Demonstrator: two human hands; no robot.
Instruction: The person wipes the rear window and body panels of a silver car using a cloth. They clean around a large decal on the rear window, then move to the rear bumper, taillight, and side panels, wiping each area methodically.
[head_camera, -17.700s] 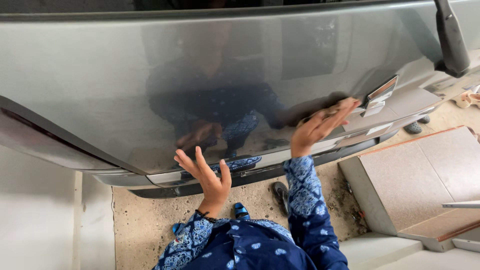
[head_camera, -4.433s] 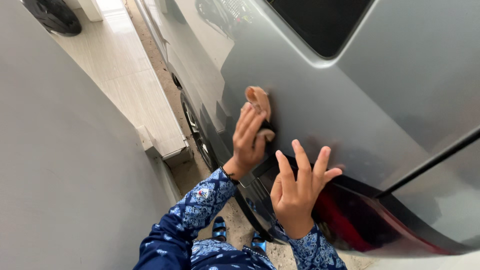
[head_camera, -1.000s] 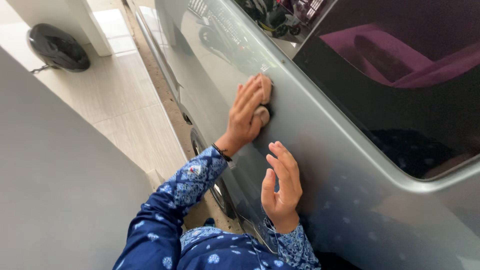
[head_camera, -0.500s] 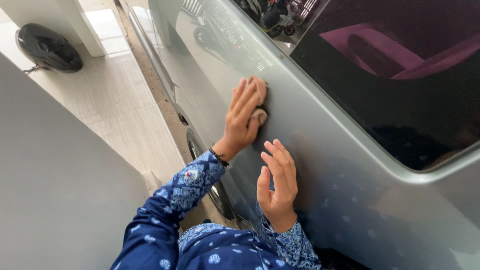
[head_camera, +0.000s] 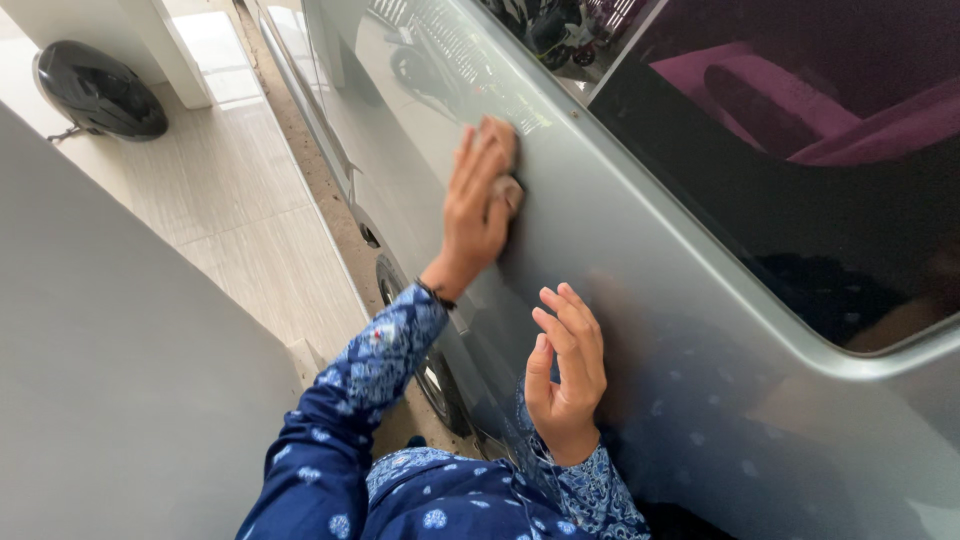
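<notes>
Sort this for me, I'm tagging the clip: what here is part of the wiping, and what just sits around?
In use:
left hand pressing a tan cloth on the panel
silver-grey car body panel
right hand flat against the panel, holding nothing

Just around:
black round object by the white pillar
tinted window
rear wheel

Grey wall (head_camera: 120, 380) beside pale tiled floor (head_camera: 250, 210) (daylit).

Your cloth (head_camera: 503, 160) was a small tan wad, bunched up and pressed flat against the grey car panel (head_camera: 620, 250), near that panel's upper edge just below the dark window. Most of it was hidden; only its rounded folds showed.
</notes>
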